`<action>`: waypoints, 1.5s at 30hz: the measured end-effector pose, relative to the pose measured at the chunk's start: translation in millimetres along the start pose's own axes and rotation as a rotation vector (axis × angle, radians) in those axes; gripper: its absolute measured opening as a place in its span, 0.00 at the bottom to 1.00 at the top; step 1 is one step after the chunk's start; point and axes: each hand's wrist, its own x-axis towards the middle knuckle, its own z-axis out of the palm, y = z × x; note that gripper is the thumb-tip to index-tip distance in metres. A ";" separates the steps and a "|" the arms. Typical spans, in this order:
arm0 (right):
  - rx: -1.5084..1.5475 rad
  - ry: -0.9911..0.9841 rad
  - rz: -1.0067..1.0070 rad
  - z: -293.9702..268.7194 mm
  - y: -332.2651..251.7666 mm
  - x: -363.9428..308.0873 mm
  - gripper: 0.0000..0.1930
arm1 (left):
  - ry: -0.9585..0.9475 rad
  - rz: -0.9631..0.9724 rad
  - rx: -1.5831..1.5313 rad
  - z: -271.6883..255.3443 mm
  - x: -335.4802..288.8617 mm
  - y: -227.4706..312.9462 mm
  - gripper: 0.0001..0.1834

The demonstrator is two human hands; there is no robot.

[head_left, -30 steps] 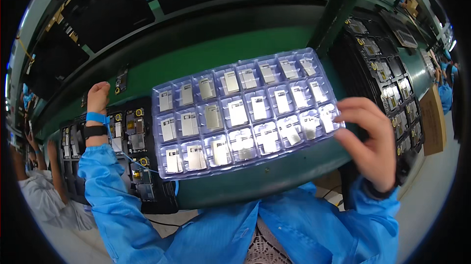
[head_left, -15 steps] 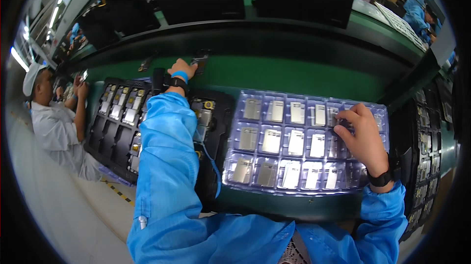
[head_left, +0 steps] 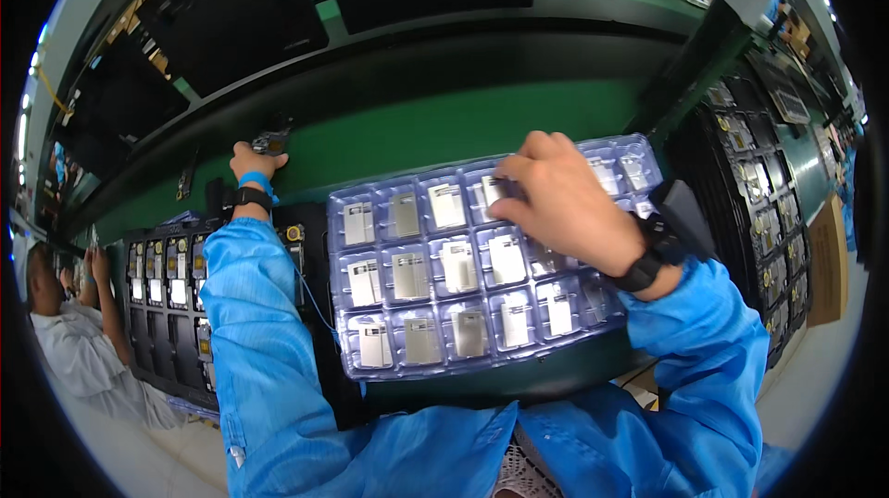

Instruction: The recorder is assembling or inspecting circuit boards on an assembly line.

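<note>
A clear plastic tray with rows of pockets lies before me, most pockets holding a silver rectangular plate with a dark mark near its top. My right hand reaches over the back row, thumb and fingers pinched at the right edge of one silver plate. Whether that plate is lifted cannot be made out. Farther left, my left hand is at the back of the green bench, fingers curled at a small dark electronic part. Its fingertips are partly hidden.
Another dark part lies left of my left hand. A black tray with device assemblies stands at left, near a person in white. Stacked black trays and a cardboard box are at right. A post rises behind the tray.
My view has swung right, so the tray appears farther left. My right hand has moved leftward along the back row to another plate. My left hand stays by the dark part.
</note>
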 end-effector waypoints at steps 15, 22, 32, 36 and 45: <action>0.925 0.215 0.035 -10.2 -1.5 -10.0 0.08 | -0.309 0.034 -1.332 -92.4 -24.5 -18.6 0.33; 1.240 0.096 0.241 -61.4 -0.3 -63.5 0.08 | -0.556 0.265 -1.319 -194.1 -194.9 39.7 0.35; 1.378 0.033 0.158 -40.7 -36.3 -89.0 0.06 | -0.889 0.016 -1.510 -175.5 -347.3 61.4 0.31; 1.364 -0.057 0.283 -34.6 -46.9 -97.7 0.07 | -0.878 0.087 -1.500 -154.2 -361.1 66.0 0.28; 1.213 0.091 0.275 -13.2 -48.8 -109.3 0.08 | -0.957 0.096 -1.505 -143.8 -372.9 84.5 0.27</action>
